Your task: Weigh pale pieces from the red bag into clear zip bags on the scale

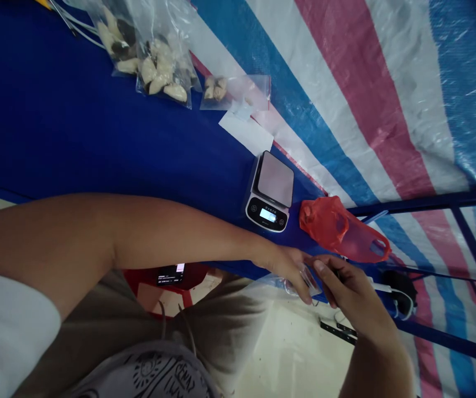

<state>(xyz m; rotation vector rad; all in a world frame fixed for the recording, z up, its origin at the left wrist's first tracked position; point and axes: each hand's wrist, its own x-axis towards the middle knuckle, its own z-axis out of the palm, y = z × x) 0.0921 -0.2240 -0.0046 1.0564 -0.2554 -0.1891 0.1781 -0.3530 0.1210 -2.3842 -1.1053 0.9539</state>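
My left hand [289,271] reaches across from the left and is closed on a clear plastic bag [270,283], which hangs over the table's front edge above my lap. Close against its fingertips is my right hand [343,282], with thumb and fingers pinched together. Something dark shows between the right fingers, too hidden to name. Just beyond the hands, a kitchen scale [276,179] with a lit display stands with nothing on its plate. A crumpled red plastic bag [329,224] lies to the right of the scale.
Clear bags of pale, dark-edged pieces [163,69] and a smaller bag [238,91] lie along the back of the blue table [76,127], near white paper [246,130]. Striped sheeting [345,99] hangs behind. Below are a phone [169,275] on a red stool and a blue frame [470,243] at right.
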